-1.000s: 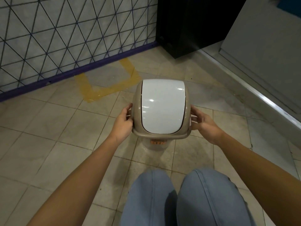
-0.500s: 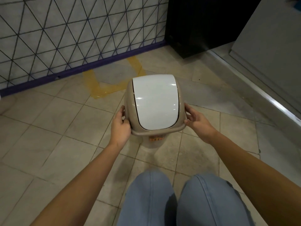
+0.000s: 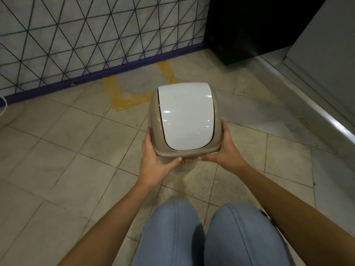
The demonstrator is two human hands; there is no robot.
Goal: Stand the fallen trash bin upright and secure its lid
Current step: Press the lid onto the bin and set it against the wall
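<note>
A small trash bin stands upright on the tiled floor in front of my knees. Its beige lid frame (image 3: 154, 120) carries a white swing flap (image 3: 185, 116), which lies closed. Only a sliver of the bin body (image 3: 187, 166) with an orange label shows below the lid. My left hand (image 3: 153, 162) grips the lid's near left corner, thumb under the front rim. My right hand (image 3: 223, 152) holds the near right corner the same way. The thumbs almost meet at the front.
A wall with a triangle grid pattern and a purple skirting (image 3: 99, 75) runs behind the bin. A black cabinet (image 3: 245, 25) stands at the back right. A grey metal ledge (image 3: 307, 104) runs along the right. Yellow tape (image 3: 119, 100) marks the floor.
Both hands have slid from the lid's sides down to its near corners, thumbs now under the front rim. The bin sits slightly further from me and turned a little.
</note>
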